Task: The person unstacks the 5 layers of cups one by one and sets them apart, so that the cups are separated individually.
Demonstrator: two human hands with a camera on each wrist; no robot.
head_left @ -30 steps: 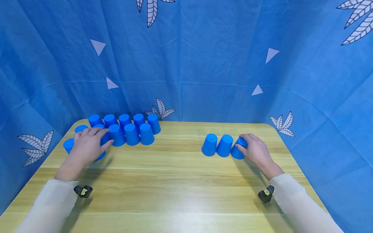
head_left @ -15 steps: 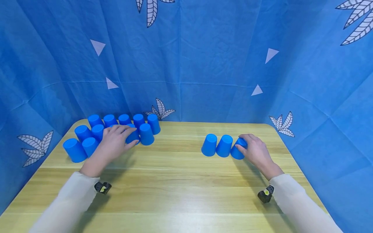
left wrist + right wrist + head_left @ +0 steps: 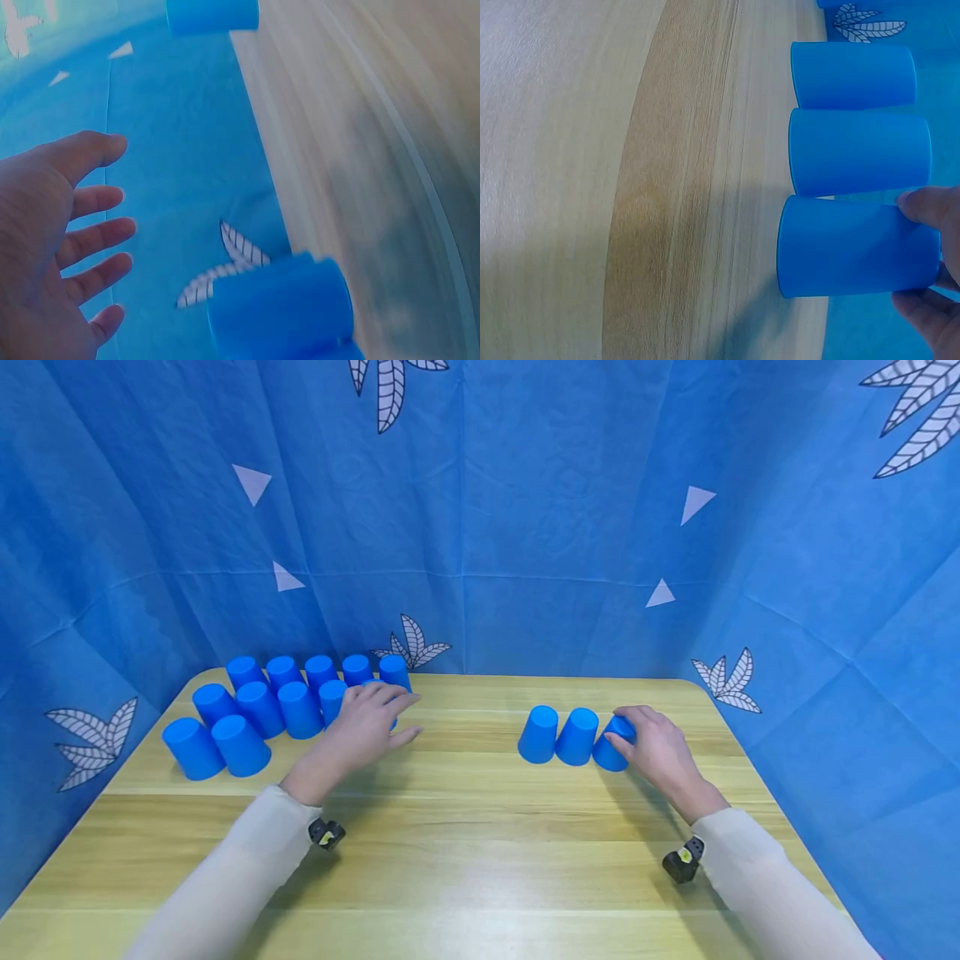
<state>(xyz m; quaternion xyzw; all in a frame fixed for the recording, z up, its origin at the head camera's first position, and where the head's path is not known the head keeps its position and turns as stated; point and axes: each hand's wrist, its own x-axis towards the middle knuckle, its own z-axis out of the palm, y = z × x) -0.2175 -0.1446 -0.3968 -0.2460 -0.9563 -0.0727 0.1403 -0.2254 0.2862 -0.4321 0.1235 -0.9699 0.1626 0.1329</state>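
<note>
My right hand [image 3: 654, 745] grips the rightmost blue cup [image 3: 855, 251] of a row of three upside-down cups, thumb on one side and fingers on the other. Beside it in that row stand the middle cup [image 3: 577, 737] and the left cup [image 3: 538, 735]. My left hand [image 3: 367, 722] holds nothing; its fingers are spread and the palm shows in the left wrist view. It hovers by the right end of the large group of blue cups, overlapping the front-right ones in the head view. A nearby cup [image 3: 285, 311] shows low in the left wrist view.
Several upside-down blue cups stand in rows at the table's back left, including a front pair, one cup [image 3: 193, 748] beside another cup [image 3: 241, 746]. The wooden table [image 3: 480, 827] meets a blue patterned curtain [image 3: 555, 527] behind and at both sides.
My left hand has swept rightward over the left group of cups, uncovering those at the left front. The right hand stays on its cup, and the cups keep their places.
</note>
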